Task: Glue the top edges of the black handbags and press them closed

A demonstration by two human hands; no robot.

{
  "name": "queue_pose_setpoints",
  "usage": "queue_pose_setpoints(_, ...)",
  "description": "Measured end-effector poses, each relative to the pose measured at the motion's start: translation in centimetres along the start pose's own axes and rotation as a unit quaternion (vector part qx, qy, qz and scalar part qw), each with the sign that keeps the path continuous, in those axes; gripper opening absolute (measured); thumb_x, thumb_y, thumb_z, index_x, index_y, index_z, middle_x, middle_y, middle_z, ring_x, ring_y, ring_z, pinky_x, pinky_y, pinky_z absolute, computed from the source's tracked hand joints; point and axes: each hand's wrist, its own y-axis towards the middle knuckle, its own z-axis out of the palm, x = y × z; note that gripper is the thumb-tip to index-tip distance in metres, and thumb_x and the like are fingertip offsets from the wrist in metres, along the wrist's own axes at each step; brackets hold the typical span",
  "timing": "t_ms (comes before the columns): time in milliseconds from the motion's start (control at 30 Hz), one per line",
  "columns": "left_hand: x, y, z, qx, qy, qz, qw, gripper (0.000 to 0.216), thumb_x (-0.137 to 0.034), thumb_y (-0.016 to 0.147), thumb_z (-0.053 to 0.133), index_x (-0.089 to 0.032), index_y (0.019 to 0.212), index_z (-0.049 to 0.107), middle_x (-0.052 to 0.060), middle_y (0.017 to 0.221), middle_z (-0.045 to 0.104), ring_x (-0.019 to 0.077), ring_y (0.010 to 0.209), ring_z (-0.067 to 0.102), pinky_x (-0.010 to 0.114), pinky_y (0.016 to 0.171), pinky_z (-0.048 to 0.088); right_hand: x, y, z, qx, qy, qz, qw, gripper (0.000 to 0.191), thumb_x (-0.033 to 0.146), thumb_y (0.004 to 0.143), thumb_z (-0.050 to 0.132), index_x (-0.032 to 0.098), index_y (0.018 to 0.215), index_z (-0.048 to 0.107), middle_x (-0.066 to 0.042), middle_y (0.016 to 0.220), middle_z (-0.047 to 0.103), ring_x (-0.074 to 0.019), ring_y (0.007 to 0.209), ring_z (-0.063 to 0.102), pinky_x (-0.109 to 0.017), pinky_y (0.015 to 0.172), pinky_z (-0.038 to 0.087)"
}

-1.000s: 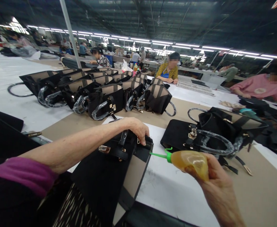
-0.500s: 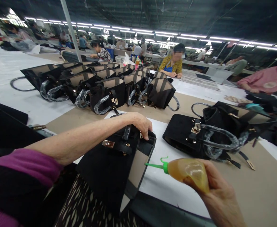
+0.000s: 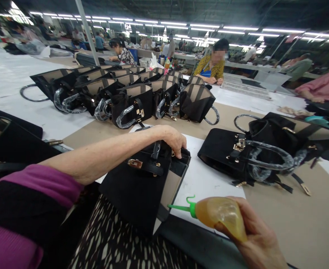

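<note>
A black handbag (image 3: 136, 190) with a gold clasp lies tilted across the table edge and my lap, its beige and black side panel facing right. My left hand (image 3: 175, 140) reaches over it and grips its far upper edge, fingers bent down over the rim. In my right hand (image 3: 254, 228) is a squeeze bottle (image 3: 220, 216) of amber liquid, tipped on its side. The bottle's thin green nozzle points left, its tip at the lower part of the bag's side panel. Whether the tip touches the panel I cannot tell.
Several black handbags (image 3: 135, 97) with plastic-wrapped handles stand in rows ahead. Another handbag (image 3: 220, 149) lies to the right, beside more bags. A black bag (image 3: 10, 138) is at the left. Across the table, a person in a yellow patterned top (image 3: 209, 69) leans on it.
The bottle's nozzle has moved down along the bag's side panel, towards its lower end. My left hand keeps its grip on the bag. The whole view has shifted slightly.
</note>
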Motion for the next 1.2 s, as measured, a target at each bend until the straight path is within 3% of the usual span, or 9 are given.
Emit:
queue_pose_setpoints(300, -0.8, -0.7, 0.0, -0.017, 0.045, 0.01, 0.999, 0.029, -0.032, 0.07, 0.058, -0.018, 0.094, 0.066, 0.001, 0.081, 0.068, 0.0148, 0.067, 0.056, 0.024, 0.06, 0.041, -1.9, -0.7, -0.2, 0.047, 0.018, -0.023, 0.998, 0.039, 0.031, 0.058, 0.076, 0.026, 0.091, 0.056, 0.004, 0.074, 0.06, -0.0153, 0.061, 0.053, -0.02, 0.052, 0.043)
queue_pose_setpoints(567, -1.8, -4.0, -1.4, -0.07, 0.075, 0.01, 0.995, 0.027, -0.03, 0.074, 0.056, -0.02, 0.098, 0.064, -0.001, 0.087, 0.067, 0.014, 0.072, 0.055, 0.023, 0.066, 0.039, -2.5, 0.0, -0.4, 0.098, 0.087, 0.046, 0.99, 0.04, 0.036, 0.058, 0.075, 0.02, 0.09, 0.058, -0.003, 0.077, 0.065, -0.0207, 0.067, 0.06, -0.026, 0.055, 0.049)
queue_pose_setpoints(767, -4.3, -8.1, -3.7, -0.19, 0.146, -0.029, 0.97, 0.021, -0.023, 0.076, 0.055, -0.017, 0.095, 0.063, -0.001, 0.081, 0.064, 0.0142, 0.073, 0.055, 0.023, 0.066, 0.038, -1.1, 1.5, 0.2, 0.024, 0.188, 0.054, 0.98, 0.043, 0.04, 0.068, 0.07, 0.021, 0.103, 0.054, -0.006, 0.093, 0.065, -0.026, 0.08, 0.062, -0.035, 0.064, 0.053)
queue_pose_setpoints(967, -6.4, -9.6, -0.9, -0.285, 0.281, -0.085, 0.912, 0.015, -0.016, 0.075, 0.051, -0.016, 0.087, 0.06, 0.006, 0.073, 0.062, 0.0188, 0.067, 0.058, 0.026, 0.053, 0.036, -1.4, 3.5, 1.0, -0.028, 0.126, -0.003, 0.992, 0.05, 0.043, 0.067, 0.071, 0.021, 0.106, 0.049, -0.003, 0.097, 0.063, -0.0259, 0.088, 0.06, -0.035, 0.076, 0.05)
queue_pose_setpoints(1067, -7.4, -9.6, 0.5, -0.277, 0.283, -0.093, 0.913, 0.015, -0.014, 0.072, 0.052, -0.017, 0.085, 0.059, 0.006, 0.072, 0.062, 0.0208, 0.068, 0.059, 0.027, 0.052, 0.037, -2.0, 3.7, 1.3, -0.054, 0.053, -0.032, 0.997, 0.052, 0.046, 0.065, 0.071, 0.022, 0.105, 0.048, -0.002, 0.096, 0.063, -0.0248, 0.09, 0.059, -0.032, 0.078, 0.047)
queue_pose_setpoints(1200, -9.1, -9.5, 1.0, -0.219, 0.288, -0.075, 0.929, 0.019, -0.009, 0.068, 0.055, -0.015, 0.085, 0.059, 0.006, 0.074, 0.062, 0.0215, 0.069, 0.06, 0.028, 0.051, 0.038, -2.3, 3.1, 1.3, -0.076, -0.031, -0.06, 0.995, 0.051, 0.05, 0.067, 0.068, 0.022, 0.105, 0.049, -0.002, 0.095, 0.061, -0.0246, 0.088, 0.057, -0.033, 0.077, 0.045)
